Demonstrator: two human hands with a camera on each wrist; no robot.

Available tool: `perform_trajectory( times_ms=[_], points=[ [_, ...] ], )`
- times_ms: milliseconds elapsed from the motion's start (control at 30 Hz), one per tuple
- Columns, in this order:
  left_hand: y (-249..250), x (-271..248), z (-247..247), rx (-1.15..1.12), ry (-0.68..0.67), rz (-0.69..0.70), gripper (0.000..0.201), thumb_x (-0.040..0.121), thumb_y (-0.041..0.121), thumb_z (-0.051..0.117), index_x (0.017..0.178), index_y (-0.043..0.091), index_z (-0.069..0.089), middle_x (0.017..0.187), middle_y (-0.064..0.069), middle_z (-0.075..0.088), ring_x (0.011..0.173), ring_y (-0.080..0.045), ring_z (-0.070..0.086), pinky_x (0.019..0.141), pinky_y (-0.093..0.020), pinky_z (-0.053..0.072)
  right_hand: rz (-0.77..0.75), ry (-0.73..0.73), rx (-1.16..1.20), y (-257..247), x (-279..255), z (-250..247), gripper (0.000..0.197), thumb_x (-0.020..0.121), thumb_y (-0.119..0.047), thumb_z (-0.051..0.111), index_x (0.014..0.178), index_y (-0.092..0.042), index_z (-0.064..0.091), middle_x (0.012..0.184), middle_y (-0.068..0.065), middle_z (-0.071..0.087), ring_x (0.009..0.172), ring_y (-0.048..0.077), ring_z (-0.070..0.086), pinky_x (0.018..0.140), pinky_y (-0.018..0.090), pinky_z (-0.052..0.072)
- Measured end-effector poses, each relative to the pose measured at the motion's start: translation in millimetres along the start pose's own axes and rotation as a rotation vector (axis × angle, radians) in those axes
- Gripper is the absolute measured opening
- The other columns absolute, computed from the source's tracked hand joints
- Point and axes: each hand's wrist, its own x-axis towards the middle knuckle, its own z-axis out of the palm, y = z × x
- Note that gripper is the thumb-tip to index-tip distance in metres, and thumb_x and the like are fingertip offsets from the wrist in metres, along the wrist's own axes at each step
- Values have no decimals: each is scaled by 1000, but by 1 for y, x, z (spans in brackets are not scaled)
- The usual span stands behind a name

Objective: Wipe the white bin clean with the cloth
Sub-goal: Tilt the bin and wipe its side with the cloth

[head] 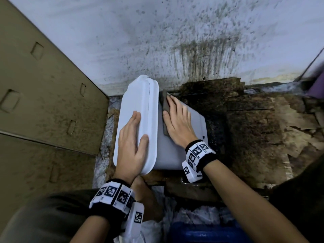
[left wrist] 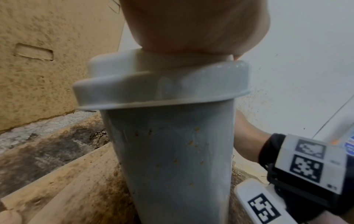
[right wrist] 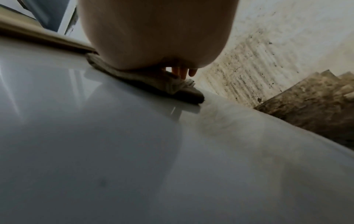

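Note:
The white bin (head: 175, 155) stands on the floor with its lid (head: 136, 102) on. My left hand (head: 133, 137) lies flat on the lid, fingers straight, thumb at the lid's right edge. My right hand (head: 175, 116) presses a grey cloth (head: 164, 104) flat against the bin's side wall, just under the lid's rim. In the left wrist view the bin's narrow wall (left wrist: 172, 151) carries small brown specks. The right wrist view shows the cloth (right wrist: 149, 81) pinned under the palm (right wrist: 153, 37) on the glossy bin wall (right wrist: 114, 136), with a faint brown smear to the right.
A large cardboard box (head: 43, 85) stands close on the left. The white wall (head: 175, 41) behind is spattered with dark stains. Soiled, torn cardboard (head: 254, 128) covers the floor at the right. A blue object (head: 201, 232) lies near my knees.

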Motion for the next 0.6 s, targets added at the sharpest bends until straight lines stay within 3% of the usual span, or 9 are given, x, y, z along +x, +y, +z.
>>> perform_trajectory(
  times_ms=[133,233,400,600],
  points=[
    [-2,0,-1,-6,0,-23,60,101,38,40,156,16,34,163,4,33,150,-11,27,122,-36,24,-28,-74,290,12,3,11,55,110,-31,25,160,-15,10,169,-2,5,156,11,1,126,31,2],
    [-2,0,-3,-17,-4,-37,60,101,37,41,156,16,34,163,5,32,150,-11,27,121,-40,25,10,-127,338,32,6,11,55,111,-28,26,161,-15,6,168,-4,-2,155,9,-5,126,27,-2],
    [1,0,-4,-32,1,-53,60,99,35,42,155,16,35,163,7,33,150,-9,27,122,-39,25,278,-228,339,78,10,7,56,111,-29,24,159,-14,1,169,5,-7,156,17,-6,126,31,-4],
    [4,1,-4,-45,-10,-60,60,98,35,44,155,17,37,163,8,34,149,-8,27,121,-38,25,604,-356,313,124,-8,-9,59,110,-39,18,160,-19,-4,168,2,-11,156,19,-5,124,32,-3]
  ],
)
